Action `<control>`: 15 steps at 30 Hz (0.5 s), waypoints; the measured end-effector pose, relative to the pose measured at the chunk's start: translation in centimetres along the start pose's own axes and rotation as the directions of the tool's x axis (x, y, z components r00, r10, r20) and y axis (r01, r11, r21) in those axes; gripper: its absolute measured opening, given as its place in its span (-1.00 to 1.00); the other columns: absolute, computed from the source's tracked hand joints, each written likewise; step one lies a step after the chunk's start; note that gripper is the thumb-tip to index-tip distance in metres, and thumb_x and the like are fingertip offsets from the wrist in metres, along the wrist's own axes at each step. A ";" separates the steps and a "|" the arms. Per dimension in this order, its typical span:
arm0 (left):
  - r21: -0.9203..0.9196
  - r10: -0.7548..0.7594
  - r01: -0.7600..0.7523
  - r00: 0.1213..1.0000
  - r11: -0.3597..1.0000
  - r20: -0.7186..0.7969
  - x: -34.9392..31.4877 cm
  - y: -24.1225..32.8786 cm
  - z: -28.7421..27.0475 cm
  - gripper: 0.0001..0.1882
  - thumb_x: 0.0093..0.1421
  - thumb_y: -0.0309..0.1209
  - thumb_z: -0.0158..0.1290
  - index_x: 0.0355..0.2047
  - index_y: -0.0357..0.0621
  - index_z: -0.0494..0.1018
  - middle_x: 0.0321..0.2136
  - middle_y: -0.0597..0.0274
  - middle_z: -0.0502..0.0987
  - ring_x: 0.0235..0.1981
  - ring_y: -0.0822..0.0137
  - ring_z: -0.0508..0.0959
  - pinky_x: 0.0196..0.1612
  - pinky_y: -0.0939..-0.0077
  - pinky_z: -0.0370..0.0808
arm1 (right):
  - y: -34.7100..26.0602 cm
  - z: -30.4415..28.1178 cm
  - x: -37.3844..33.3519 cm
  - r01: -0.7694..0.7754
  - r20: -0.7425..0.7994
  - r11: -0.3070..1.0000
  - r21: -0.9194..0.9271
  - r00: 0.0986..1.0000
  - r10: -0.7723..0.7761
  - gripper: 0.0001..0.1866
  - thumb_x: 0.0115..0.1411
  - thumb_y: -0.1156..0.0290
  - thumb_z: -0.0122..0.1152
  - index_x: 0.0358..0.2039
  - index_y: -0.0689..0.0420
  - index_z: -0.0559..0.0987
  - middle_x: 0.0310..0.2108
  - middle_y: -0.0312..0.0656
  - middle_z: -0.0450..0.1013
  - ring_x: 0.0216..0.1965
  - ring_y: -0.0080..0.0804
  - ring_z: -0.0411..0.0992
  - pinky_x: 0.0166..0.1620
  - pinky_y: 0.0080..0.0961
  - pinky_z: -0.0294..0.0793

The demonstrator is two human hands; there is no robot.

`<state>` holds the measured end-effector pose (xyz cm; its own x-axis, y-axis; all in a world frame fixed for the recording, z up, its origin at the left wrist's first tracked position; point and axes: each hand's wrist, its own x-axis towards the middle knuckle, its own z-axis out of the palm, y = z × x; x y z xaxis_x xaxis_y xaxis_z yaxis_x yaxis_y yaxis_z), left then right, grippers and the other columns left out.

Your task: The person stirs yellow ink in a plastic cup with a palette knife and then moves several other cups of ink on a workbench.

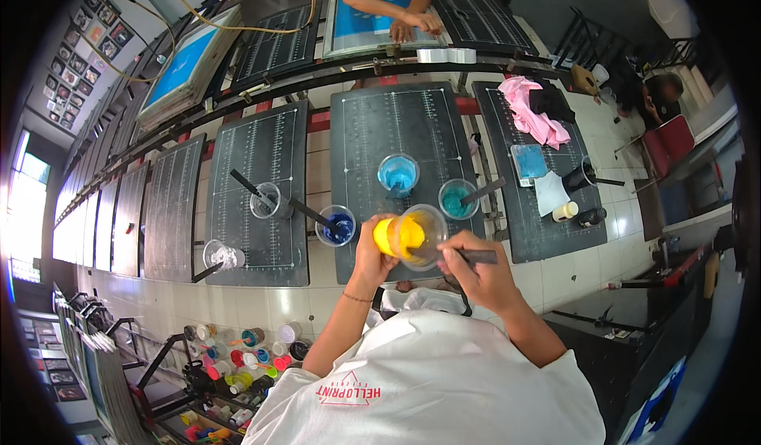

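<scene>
My left hand (370, 256) is wrapped round a clear plastic cup of yellow ink (389, 237), tilted with its mouth toward the right. In my right hand (480, 277) is a dark flat stirring stick (479, 257), its tip inside the cup at the ink. Just beyond, on a black marked board (380, 136), stand a cup of light blue ink (398, 175) and a cup of teal ink (457, 200) with a dark stick. A cup of dark blue ink (338, 228), also with a stick, is nearest my left hand.
A grey-tinted cup (270, 201) and a white-ink cup (225, 256) stand on the left. Pink cloth (533, 114) and bottles (565, 212) lie right. Across, another person's hands (416, 26) are over a blue screen frame (349, 24). Several ink pots (238, 358) crowd the lower left.
</scene>
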<state>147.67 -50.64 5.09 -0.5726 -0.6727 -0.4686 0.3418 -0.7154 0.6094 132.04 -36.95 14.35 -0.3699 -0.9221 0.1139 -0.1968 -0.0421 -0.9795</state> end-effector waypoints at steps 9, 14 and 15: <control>-0.149 0.032 -0.034 0.999 0.988 -0.018 -1.1 0.4 0.5 -0.56 0.42 -0.03 -0.32 -0.08 -0.06 0.42 -0.34 0.23 0.61 -0.53 0.48 0.59 -0.64 0.71 0.41 | -1.5 -0.2 1.0 -0.023 0.072 0.998 -0.067 0.997 0.028 -0.79 0.37 0.35 0.10 -0.23 0.26 0.55 -0.47 -0.21 0.55 -0.48 -0.60 0.48 -0.37 -0.62 0.49; -0.189 -0.025 0.043 0.995 0.981 0.096 -1.3 2.2 1.2 -0.56 0.42 0.00 -0.31 -0.07 0.00 0.42 -0.28 0.27 0.63 -0.39 0.48 0.62 -0.50 0.65 0.49 | -2.9 -0.8 5.4 0.123 0.100 0.969 -0.212 0.989 -0.104 -0.63 0.43 0.26 -0.04 0.07 0.25 0.51 -0.16 -0.10 0.56 -0.31 -0.54 0.50 -0.26 -0.60 0.53; -0.191 -0.028 0.039 0.998 0.981 0.058 -1.5 3.0 2.7 -0.56 0.42 0.01 -0.31 -0.07 0.01 0.43 -0.28 0.29 0.63 -0.39 0.48 0.62 -0.48 0.65 0.49 | -2.7 -1.2 6.2 0.028 0.186 0.988 -0.154 0.982 0.001 -0.57 0.46 0.23 -0.14 0.15 0.25 0.46 -0.12 -0.11 0.55 -0.22 -0.50 0.52 -0.19 -0.57 0.56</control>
<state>147.54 -51.29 9.32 -0.6243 -0.6402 -0.4476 0.4552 -0.7638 0.4576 129.17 -42.11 17.89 -0.1944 -0.9777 0.0799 -0.3449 -0.0081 -0.9386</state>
